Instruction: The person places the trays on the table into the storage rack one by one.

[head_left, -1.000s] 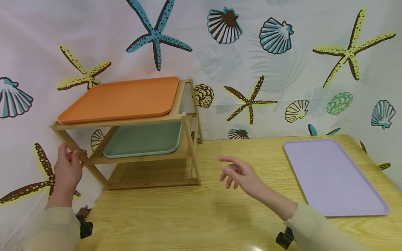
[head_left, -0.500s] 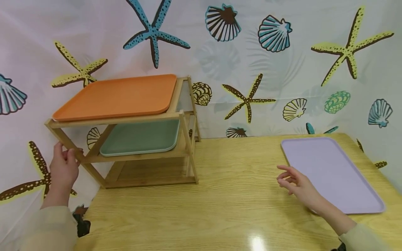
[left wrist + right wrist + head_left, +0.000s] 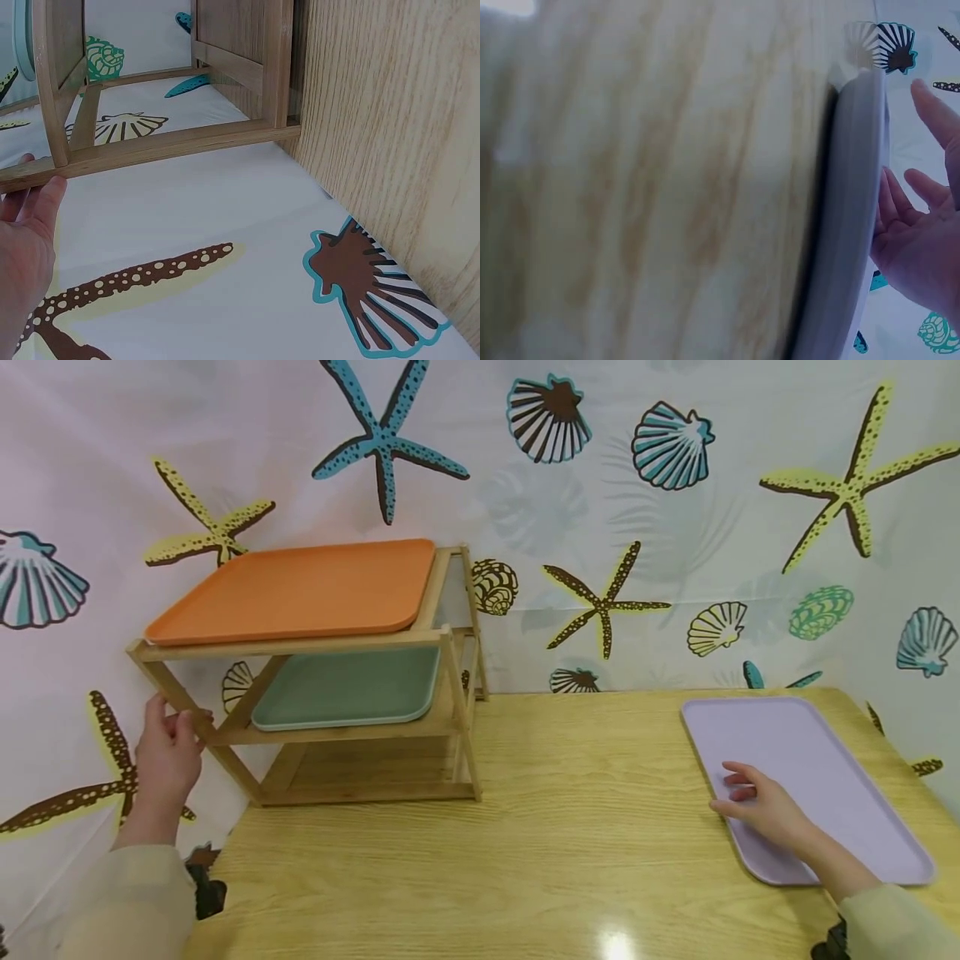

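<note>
Plainly, wood and smooth moulded trays make up most of what lies about the hands. The surface [image 3: 585, 843] has a pale yellow, streaky wood grain with a glossy glint of light below and between the hands. The rack [image 3: 352, 734] is of plain light wood with straight grain, its flat bars and slanted end posts forming three tiers. It stands just right of the left hand [image 3: 168, 756], whose fingers and thumb are curled round its slanted front left post, gripping it.

Above and to the right of that hand, an orange tray [image 3: 300, 593], matt and round-cornered, lies on the top tier; a grey-green tray [image 3: 352, 689] with a paler rim lies on the middle one. The right hand [image 3: 772, 814] holds nothing, its fingers loosely bent and the thumb apart, at the near left edge of a lavender tray [image 3: 810, 768]. Whether they touch, I cannot tell. That tray lies flat on the surface, a smooth, rounded rectangle with a low raised rim, reaching away beyond the right hand. Behind both hands hangs white fabric [image 3: 600, 535] printed with starfish and shells.
</note>
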{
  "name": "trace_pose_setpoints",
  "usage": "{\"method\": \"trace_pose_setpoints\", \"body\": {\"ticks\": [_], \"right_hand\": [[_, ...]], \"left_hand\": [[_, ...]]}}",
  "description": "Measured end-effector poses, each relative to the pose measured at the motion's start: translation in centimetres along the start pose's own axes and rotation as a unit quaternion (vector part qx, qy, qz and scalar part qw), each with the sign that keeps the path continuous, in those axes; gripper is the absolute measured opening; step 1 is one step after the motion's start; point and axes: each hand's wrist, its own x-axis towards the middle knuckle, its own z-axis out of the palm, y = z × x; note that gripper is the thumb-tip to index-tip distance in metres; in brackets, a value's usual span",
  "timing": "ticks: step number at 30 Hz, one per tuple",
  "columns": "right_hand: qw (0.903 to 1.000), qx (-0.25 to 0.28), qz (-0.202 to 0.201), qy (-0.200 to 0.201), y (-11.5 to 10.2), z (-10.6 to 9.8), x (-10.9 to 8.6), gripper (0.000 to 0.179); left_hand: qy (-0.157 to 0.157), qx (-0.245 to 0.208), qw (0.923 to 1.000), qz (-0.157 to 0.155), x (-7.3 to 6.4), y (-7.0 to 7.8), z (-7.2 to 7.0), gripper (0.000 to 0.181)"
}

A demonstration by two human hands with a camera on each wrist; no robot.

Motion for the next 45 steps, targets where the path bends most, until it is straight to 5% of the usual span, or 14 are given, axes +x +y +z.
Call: {"method": "trace_pose_setpoints", "body": {"ticks": [10,21,31,39,45], "right_hand": [[0.9993,-0.011,-0.024,-0.026,-0.5,0.8,0.3,0.058],[0.9904,0.061,-0.059,-0.109,-2.3,3.0,-0.3,0.052],[0.9610,0.132,-0.133,-0.204,-4.1,5.1,-0.9,0.047],[0.9357,0.136,-0.198,-0.259,-5.4,6.4,-1.2,0.046],[0.9266,0.144,-0.211,-0.276,-6.4,6.9,-1.6,0.045]], "left_hand": [[-0.003,0.002,1.0000,0.005,0.3,0.2,0.5,0.046],[-0.006,0.003,0.9999,0.013,0.1,0.3,0.5,0.047],[-0.004,0.004,0.9999,0.015,0.1,0.2,0.4,0.046],[-0.003,0.001,1.0000,0.005,-0.1,0.2,0.3,0.046],[-0.002,-0.003,1.0000,0.004,-0.1,0.0,0.2,0.046]]}}
